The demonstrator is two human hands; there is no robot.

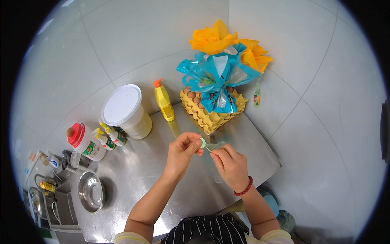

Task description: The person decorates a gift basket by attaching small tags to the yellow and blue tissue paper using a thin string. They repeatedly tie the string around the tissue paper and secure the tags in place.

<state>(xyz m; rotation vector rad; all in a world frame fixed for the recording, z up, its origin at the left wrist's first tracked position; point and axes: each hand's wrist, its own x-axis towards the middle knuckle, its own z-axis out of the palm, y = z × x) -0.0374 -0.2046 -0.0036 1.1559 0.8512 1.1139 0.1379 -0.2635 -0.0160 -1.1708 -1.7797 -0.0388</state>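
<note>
Between the fingertips of my left hand point(186, 149) is a small pale green piece point(203, 142), rounded and thin; its exact kind is hard to tell. My right hand point(228, 163), with a dark red beaded bracelet point(244, 186) at the wrist, pinches a thin light stick point(208, 149) whose far end meets the green piece. A sheer greenish film or mesh point(217, 145) trails from the green piece behind my right fingers. Both hands are held above the stainless steel table point(146, 170), close together.
Egg trays point(210, 122) with brown eggs carry a blue-wrapped bouquet point(219, 79) at the table's back corner. To the left stand a yellow bottle point(164, 102), a white-lidded bucket point(128, 113), spray bottles point(106, 141), a red-lidded jar point(90, 145) and a steel bowl point(90, 191). A sink point(61, 210) adjoins.
</note>
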